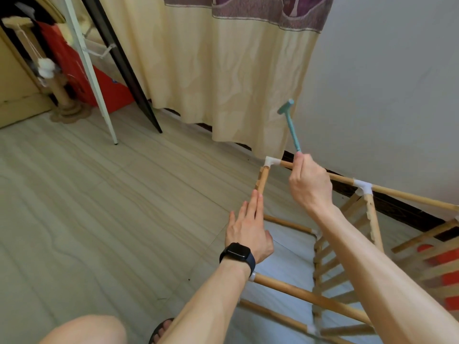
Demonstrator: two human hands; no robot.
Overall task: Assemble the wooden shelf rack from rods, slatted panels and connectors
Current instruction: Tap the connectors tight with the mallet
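Observation:
A partly built wooden rack point(310, 297) of rods and slatted panels stands on the floor at the lower right. A white corner connector point(271, 161) joins two top rods at its far left corner; another white connector point(363, 188) sits further right. My right hand point(309, 184) grips the handle of a small teal hammer point(290, 122), raised above the corner connector. My left hand point(248, 229), with a black watch on the wrist, lies flat with straight fingers against the notched rod point(262, 180) below that corner.
A cream curtain point(223, 70) and white wall stand just behind the rack. A slatted panel point(432, 256) over something red lies at the far right. A white pole, dark board, red box and cat scratching post stand at the back left. My knee and sandalled foot are at the bottom.

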